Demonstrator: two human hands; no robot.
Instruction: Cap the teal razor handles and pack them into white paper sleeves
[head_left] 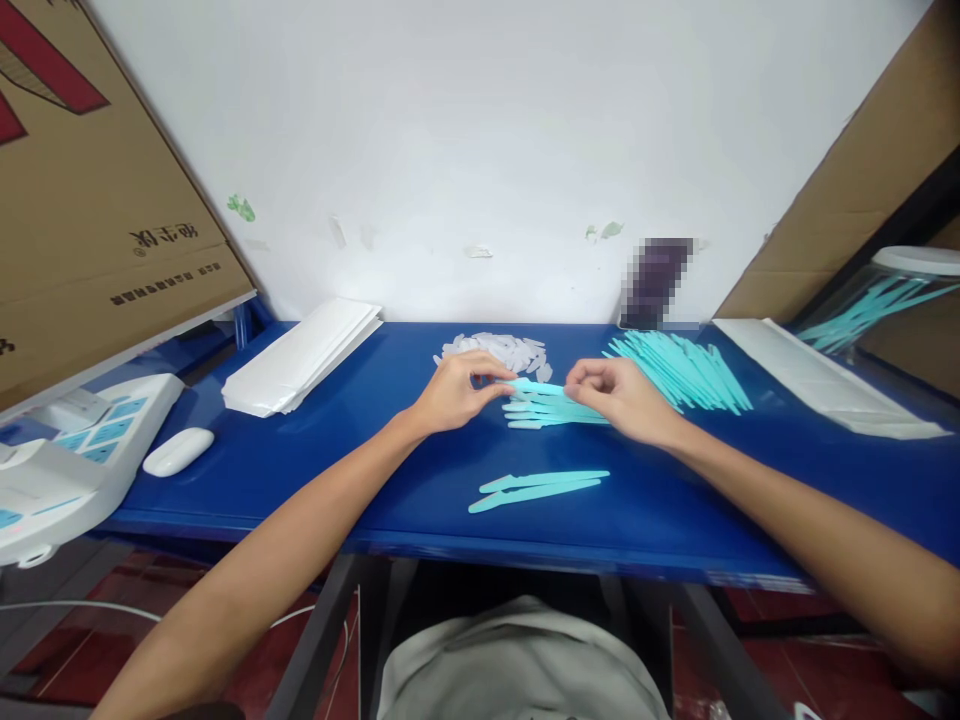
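Observation:
Between my hands is a teal eyebrow razor [534, 386], held lengthwise above several others. My left hand [461, 388] pinches its blade end with thumb and forefinger; whether a small cap sits between those fingertips is too small to tell. The handle is gripped by my right hand [619, 392], its fingers curled closed. Just below lies a small row of teal razors [536, 412]. Two more loose razors [540, 488] rest nearer the table's front edge. Behind my left hand is a heap of small translucent whitish caps [517, 350]. A large pile of teal razors [682, 370] lies beyond my right hand.
The blue table [300, 460] meets a white wall. White sleeves [304, 358] are stacked at left, near a white oval case [178, 451] and a power strip [105, 440]. At right are a white strip [825, 380], a jar of razors [877, 300] and a pixelated phone-like object [656, 280].

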